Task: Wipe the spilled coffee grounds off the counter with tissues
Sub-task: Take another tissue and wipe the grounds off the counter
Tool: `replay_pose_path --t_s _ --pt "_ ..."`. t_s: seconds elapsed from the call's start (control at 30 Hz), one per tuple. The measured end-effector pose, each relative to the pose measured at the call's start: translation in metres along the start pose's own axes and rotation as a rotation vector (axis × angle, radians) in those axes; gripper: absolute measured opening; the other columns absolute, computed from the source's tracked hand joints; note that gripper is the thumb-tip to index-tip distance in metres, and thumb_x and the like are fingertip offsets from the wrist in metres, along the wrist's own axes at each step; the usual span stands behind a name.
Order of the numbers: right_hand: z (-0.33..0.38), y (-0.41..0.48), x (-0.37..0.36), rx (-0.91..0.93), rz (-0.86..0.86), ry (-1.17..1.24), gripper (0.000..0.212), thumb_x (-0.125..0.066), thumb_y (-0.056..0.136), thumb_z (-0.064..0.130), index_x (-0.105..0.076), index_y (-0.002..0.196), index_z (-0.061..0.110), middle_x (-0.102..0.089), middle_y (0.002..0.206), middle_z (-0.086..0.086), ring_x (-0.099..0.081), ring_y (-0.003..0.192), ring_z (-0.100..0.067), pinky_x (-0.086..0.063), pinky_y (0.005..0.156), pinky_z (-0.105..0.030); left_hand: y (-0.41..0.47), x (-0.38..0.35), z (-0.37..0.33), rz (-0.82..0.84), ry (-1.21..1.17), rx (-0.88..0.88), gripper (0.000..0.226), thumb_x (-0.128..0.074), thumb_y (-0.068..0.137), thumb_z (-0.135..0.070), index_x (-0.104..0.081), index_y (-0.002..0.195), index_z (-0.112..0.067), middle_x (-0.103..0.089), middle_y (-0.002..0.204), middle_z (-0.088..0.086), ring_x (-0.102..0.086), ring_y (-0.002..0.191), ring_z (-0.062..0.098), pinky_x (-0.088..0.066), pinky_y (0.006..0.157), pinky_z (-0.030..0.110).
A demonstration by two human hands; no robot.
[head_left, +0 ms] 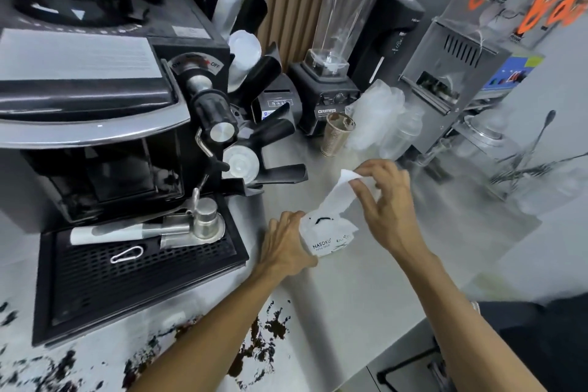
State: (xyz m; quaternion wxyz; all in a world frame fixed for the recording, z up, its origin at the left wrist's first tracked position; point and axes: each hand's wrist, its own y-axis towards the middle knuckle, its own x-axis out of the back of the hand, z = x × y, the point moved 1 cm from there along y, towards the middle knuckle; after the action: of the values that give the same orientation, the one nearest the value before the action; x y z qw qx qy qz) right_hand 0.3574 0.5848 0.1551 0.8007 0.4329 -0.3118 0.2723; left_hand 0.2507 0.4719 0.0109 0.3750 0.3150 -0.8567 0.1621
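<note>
Left hand [286,247] grips tissue pack [331,237]; right hand [394,210] fingers pinch tissue [339,192]

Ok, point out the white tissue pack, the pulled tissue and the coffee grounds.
white plastic tissue pack [334,234]: head view, printed front.
thin white tissue sheet [337,192]: head view, stretched middle.
dark brown coffee grounds [276,328]: head view, big clump.

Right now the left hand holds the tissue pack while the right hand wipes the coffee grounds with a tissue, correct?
No. The head view shows the right hand pulling a tissue from the tissue pack the left hand holds.

Steel counter [350,283] with coffee grounds [277,329], tissue pack [331,240], espresso machine [95,111]
</note>
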Motion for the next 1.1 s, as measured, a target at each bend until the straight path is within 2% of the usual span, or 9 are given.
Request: replay_pose_path --t_s 0.13,0.27,0.4,0.5,0.63,0.8,0.93,1.03,1.1 --pt "0.025 0.001 0.035 0.101 -0.027 -0.040 0.007 -0.067 0.092 0.023 -0.067 0.099 0.020 -0.057 0.111 0.012 -0.047 0.095 -0.023 -0.026 0.088 -0.010 -0.010 0.011 -0.010 0.006 0.031 0.027 0.115 -0.084 0.047 -0.057 -0.031 0.144 -0.028 -0.030 0.140 -0.005 -0.032 0.122 0.022 -0.030 0.098 0.028" --pt "0.052 -0.009 0.066 0.180 0.076 0.079 0.009 -0.068 0.090 0.028 -0.066 0.098 0.032 -0.061 0.113 0.019 -0.048 0.110 -0.012 -0.032 0.097 -0.022 -0.052 0.035 -0.030 -0.112 -0.415 0.081 0.143 -0.086 0.030 -0.070 -0.016 0.150 -0.038 -0.023 0.146 -0.012 -0.022 0.134 0.014 -0.030 0.110 0.034" --pt "0.075 -0.020 0.093 0.100 0.273 0.337 0.007 -0.069 0.089 0.025 -0.072 0.095 0.026 -0.069 0.107 0.016 -0.057 0.112 -0.011 -0.043 0.100 -0.030 -0.097 0.067 -0.050 -0.082 -1.056 0.022 0.107 -0.095 0.055 -0.026 -0.033 0.140 -0.042 -0.051 0.129 -0.017 -0.047 0.122 0.004 -0.047 0.085 0.014" --pt "0.088 -0.029 0.110 -0.022 0.420 0.673 0.012 -0.066 0.091 0.015 -0.070 0.099 0.007 -0.073 0.099 -0.001 -0.068 0.099 -0.020 -0.052 0.091 -0.033 -0.115 0.084 -0.057 0.014 -1.290 -0.091 0.076 -0.085 0.071 -0.014 -0.045 0.134 -0.029 -0.059 0.134 0.000 -0.054 0.126 0.020 -0.049 0.096 0.028" --pt "0.079 -0.045 0.115 -0.259 0.364 0.940 0.016 -0.064 0.091 0.006 -0.063 0.108 0.007 -0.074 0.100 -0.015 -0.071 0.088 -0.029 -0.059 0.070 -0.039 -0.145 0.100 -0.063 -0.044 -1.452 0.024 0.050 -0.069 0.081 -0.022 -0.055 0.127 -0.009 -0.064 0.127 0.012 -0.060 0.118 0.031 -0.049 0.099 0.051" --pt "0.040 -0.090 0.091 -0.486 0.294 0.945 0.030 -0.053 0.090 -0.013 -0.066 0.107 0.009 -0.072 0.102 -0.015 -0.070 0.089 -0.027 -0.060 0.066 -0.040 -0.177 0.100 -0.056 -0.144 -1.316 0.229 0.029 -0.061 0.093 -0.009 -0.063 0.121 -0.002 -0.073 0.110 0.007 -0.071 0.094 0.017 -0.059 0.071 0.025" --pt "0.026 -0.145 0.066 -0.709 0.345 1.030 0.028 -0.051 0.085 -0.016 -0.073 0.093 -0.002 -0.073 0.101 -0.021 -0.069 0.092 -0.026 -0.057 0.074 -0.024 -0.190 0.082 -0.040 -0.058 -1.127 0.407 0.024 -0.056 0.095 -0.002 -0.066 0.116 -0.002 -0.070 0.112 0.014 -0.071 0.082 0.022 -0.058 0.065 0.026" --pt "0.019 -0.179 0.054 -0.576 0.445 0.878 0.023 -0.076 0.076 -0.004 -0.077 0.095 0.009 -0.076 0.094 -0.004 -0.070 0.086 -0.010 -0.052 0.073 -0.015 -0.190 0.074 -0.026 0.021 -1.022 0.478 0.019 -0.055 0.093 -0.001 -0.072 0.102 -0.001 -0.072 0.106 0.017 -0.068 0.087 0.023 -0.054 0.084 0.035" --pt "0.012 -0.195 0.042 -0.395 0.416 0.658 0.025 -0.085 0.069 0.001 -0.079 0.090 0.014 -0.074 0.094 0.000 -0.068 0.085 -0.005 -0.050 0.073 -0.014 -0.185 0.070 -0.024 0.075 -0.980 0.513 0.016 -0.064 0.088 -0.009 -0.073 0.099 -0.001 -0.073 0.104 0.017 -0.068 0.091 0.023 -0.052 0.086 0.035"
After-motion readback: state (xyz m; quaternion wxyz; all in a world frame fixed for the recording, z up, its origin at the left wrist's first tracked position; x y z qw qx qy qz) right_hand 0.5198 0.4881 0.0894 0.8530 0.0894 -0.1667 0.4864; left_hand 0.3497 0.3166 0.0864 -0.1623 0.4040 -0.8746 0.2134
